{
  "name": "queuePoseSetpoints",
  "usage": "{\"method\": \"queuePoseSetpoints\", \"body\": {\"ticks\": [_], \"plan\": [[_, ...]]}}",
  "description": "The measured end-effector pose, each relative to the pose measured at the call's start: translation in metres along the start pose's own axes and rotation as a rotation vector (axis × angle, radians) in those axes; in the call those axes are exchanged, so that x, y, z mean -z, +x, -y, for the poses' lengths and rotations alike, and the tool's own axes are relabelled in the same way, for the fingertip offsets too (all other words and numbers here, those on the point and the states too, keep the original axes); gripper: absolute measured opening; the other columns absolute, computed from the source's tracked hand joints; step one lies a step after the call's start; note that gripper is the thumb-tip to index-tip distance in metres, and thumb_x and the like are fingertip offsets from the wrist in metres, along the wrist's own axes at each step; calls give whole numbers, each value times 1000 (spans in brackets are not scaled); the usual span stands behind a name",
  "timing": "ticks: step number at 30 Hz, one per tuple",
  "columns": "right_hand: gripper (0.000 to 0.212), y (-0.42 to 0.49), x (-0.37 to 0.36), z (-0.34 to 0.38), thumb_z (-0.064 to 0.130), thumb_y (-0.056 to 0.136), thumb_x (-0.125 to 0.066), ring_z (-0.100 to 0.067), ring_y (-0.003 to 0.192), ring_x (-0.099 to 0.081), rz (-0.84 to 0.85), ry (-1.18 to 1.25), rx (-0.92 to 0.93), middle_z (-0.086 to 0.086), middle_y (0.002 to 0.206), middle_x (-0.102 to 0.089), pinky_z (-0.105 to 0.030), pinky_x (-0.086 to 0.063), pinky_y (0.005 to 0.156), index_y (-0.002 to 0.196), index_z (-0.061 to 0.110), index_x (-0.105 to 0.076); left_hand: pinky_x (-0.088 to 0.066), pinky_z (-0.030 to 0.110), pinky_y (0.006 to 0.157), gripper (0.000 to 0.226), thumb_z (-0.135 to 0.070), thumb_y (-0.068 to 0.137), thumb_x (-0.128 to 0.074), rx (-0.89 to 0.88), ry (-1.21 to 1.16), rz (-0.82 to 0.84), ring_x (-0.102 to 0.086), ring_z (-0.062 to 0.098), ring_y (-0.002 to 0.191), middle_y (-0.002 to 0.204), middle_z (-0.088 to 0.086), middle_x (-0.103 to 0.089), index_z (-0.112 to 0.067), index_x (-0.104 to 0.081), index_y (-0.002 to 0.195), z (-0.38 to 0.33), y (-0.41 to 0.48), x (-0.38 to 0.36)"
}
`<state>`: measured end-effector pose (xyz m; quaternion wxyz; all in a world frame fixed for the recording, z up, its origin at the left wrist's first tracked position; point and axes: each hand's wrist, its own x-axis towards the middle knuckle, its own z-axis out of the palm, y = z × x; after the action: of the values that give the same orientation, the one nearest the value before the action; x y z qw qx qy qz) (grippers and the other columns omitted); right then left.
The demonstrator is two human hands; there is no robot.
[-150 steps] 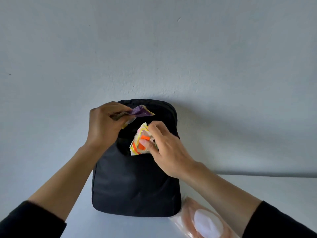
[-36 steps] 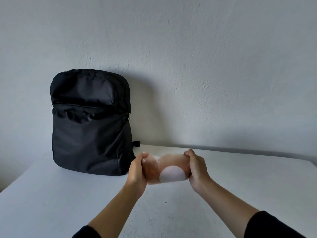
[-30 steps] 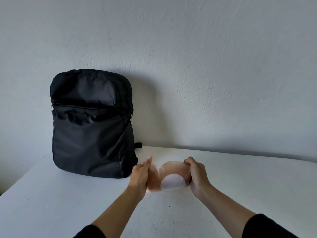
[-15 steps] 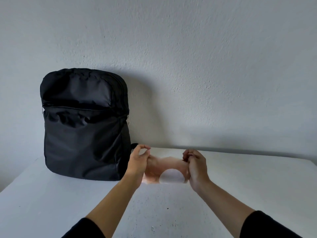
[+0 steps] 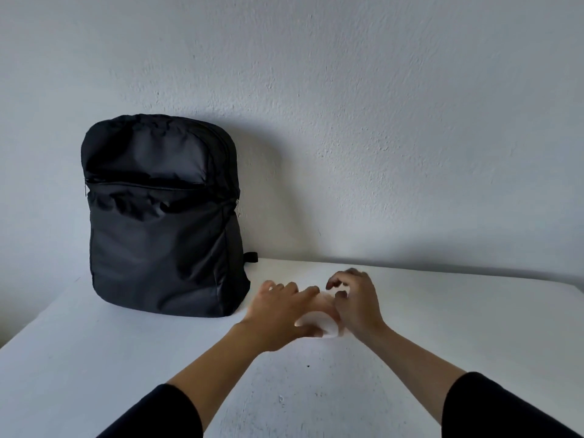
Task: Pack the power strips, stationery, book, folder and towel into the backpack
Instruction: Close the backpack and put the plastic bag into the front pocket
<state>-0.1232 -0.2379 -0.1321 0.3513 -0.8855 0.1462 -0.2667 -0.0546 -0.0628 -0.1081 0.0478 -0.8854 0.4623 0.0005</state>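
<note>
A black soft-fabric backpack [image 5: 158, 232] with a rounded top stands upright at the back left of the white, faintly speckled tabletop [image 5: 442, 327], against the rough-plastered white wall [image 5: 379, 121]. Its nylon-like cloth is creased, and a front pocket zip runs straight across below the domed upper panel. A small black strap end pokes out at its lower right.

Just right of the backpack's base, both hands meet over a soft peach-coloured pack with a white oval patch [image 5: 319, 328], which lies on the tabletop. Only the pale patch and a strip of peach show between them, and both are blurred.

The left hand [image 5: 278, 314] lies palm down over the pack, fingers stretched out nearly straight, its grip released. The right hand [image 5: 357, 305] arches at the pack's right end with fingers curled. The blur hides whether its grip has caught the wrapping. Black sleeves [image 5: 158, 412] cover both forearms.
</note>
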Motion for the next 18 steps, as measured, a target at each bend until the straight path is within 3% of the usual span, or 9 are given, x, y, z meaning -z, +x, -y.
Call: {"method": "queuePoseSetpoints", "body": {"ticks": [2,4,7,9,11,15,18], "plan": [[33,-1,6,0,-13,76,-60,-16,93,-58,-35,-110,259,5,94,-67,-27,-49,78,88,14,-73,-44,44,104,73,-78,89,-47,6,-84,-1,-60,29,119,145,5,-51,-41,-24,147,0,0,-5],[25,-4,9,7,11,86,-57,-15,102,-60,104,-100,387,3,108,-67,-31,-52,87,105,11,-73,-51,41,97,70,-75,88,-53,22,-196,13,-63,26,109,136,3,-57,-44,-24,144,2,1,-9],[51,-7,14,10,41,102,-30,-9,126,-53,460,-226,340,6,138,-60,-33,-36,113,144,21,-52,-54,35,92,79,-72,84,-66,56,-356,29,-65,18,99,122,-5,-67,-46,-22,145,6,4,-16],[53,-5,14,4,45,108,-26,-10,136,-46,612,-249,234,6,153,-49,-34,-34,116,156,24,-33,-54,33,93,92,-72,77,-72,90,-483,41,-65,19,104,126,-7,-68,-47,-22,149,10,4,-20],[52,0,12,0,45,109,-27,-12,138,-45,651,-216,168,5,155,-46,-33,-36,115,155,22,-35,-53,33,94,96,-72,71,-77,137,-583,40,-62,20,108,128,-7,-65,-43,-28,149,15,4,-23],[39,6,2,3,40,109,-33,-11,119,-52,647,-92,73,7,134,-57,-39,-43,106,137,21,-53,-51,30,96,86,-68,70,-81,127,-699,53,-59,12,110,129,-14,-61,-40,-41,141,23,0,-33],[50,8,1,5,62,98,-46,-9,117,-53,692,-8,6,16,130,-54,-36,-45,103,134,29,-53,-52,32,99,98,-62,66,-87,93,-745,92,-58,13,114,133,-15,-56,-44,-30,145,30,-5,-39]]}}
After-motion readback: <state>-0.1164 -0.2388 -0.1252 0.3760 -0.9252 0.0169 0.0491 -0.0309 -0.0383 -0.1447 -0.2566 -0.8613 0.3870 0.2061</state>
